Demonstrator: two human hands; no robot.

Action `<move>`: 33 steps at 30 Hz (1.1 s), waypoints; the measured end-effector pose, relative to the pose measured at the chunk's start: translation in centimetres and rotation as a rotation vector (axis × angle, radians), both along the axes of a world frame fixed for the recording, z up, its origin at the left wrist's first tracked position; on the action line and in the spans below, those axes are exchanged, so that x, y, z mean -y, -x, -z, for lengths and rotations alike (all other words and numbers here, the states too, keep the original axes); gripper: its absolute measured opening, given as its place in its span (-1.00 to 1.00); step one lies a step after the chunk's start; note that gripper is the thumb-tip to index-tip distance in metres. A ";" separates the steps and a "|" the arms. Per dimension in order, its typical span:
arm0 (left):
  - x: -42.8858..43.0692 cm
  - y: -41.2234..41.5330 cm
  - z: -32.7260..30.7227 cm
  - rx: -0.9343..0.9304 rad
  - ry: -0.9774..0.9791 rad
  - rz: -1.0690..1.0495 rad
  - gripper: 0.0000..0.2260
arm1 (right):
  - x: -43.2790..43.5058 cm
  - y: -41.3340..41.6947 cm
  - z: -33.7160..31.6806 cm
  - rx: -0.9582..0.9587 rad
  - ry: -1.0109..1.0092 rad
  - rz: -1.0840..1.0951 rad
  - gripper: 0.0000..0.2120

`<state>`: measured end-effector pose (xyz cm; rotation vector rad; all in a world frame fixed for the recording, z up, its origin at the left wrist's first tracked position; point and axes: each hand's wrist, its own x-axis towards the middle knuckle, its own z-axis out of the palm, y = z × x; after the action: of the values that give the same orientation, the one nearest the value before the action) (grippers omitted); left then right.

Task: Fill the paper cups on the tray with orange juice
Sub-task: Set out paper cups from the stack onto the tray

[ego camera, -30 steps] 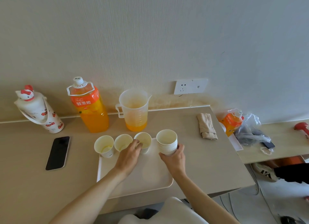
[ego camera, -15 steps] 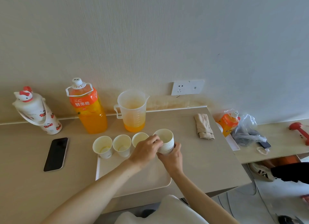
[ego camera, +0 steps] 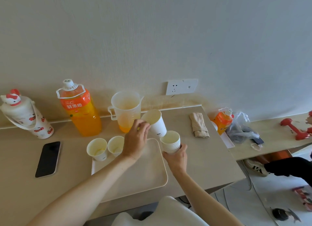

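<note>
A cream tray (ego camera: pixel 148 171) lies on the table in front of me. Two white paper cups (ego camera: pixel 97 149) (ego camera: pixel 115 145) stand at its far left edge; a third is hidden behind my left hand. My left hand (ego camera: pixel 135 140) grips a single white cup (ego camera: pixel 156 123), tilted and lifted just above a stack of cups (ego camera: pixel 170 142). My right hand (ego camera: pixel 176 157) holds that stack from below at the tray's far right corner. Behind stand a clear jug (ego camera: pixel 125 111) with a little orange juice and a large orange juice bottle (ego camera: pixel 79 111).
A black phone (ego camera: pixel 48 158) lies left of the tray, a white cartoon flask (ego camera: pixel 25 115) at far left. A folded cloth (ego camera: pixel 199 124), a small juice bottle (ego camera: pixel 222 120), a plastic bag (ego camera: pixel 241 127) and red dumbbells (ego camera: pixel 297 129) sit to the right. The table edge runs close on the right.
My left hand moved from the third cup on the tray to the stack and pulled the top cup up off it. My right hand keeps holding the stack.
</note>
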<state>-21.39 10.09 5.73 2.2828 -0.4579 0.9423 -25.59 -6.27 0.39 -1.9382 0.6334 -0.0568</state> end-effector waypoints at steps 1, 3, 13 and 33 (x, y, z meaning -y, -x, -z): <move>-0.1 -0.2 0.1 -0.023 -0.021 -0.001 -0.79 | 0.2 0.0 0.1 0.000 0.003 0.018 -0.45; -0.1 -0.3 0.8 -0.098 -0.093 0.000 -0.79 | 0.6 0.2 0.2 -0.003 0.007 0.035 -0.45; 1.1 0.1 6.6 -0.636 -0.372 0.068 -0.80 | 2.4 0.7 0.8 -0.012 0.004 0.080 -0.44; 1.6 1.1 5.1 -0.483 -0.758 0.062 -0.62 | 2.4 0.3 1.2 -0.004 -0.038 0.001 -0.41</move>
<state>-22.52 8.45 0.59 3.0202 -0.7485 0.1451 -25.86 -8.64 -0.82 -1.9014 0.6334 -0.0410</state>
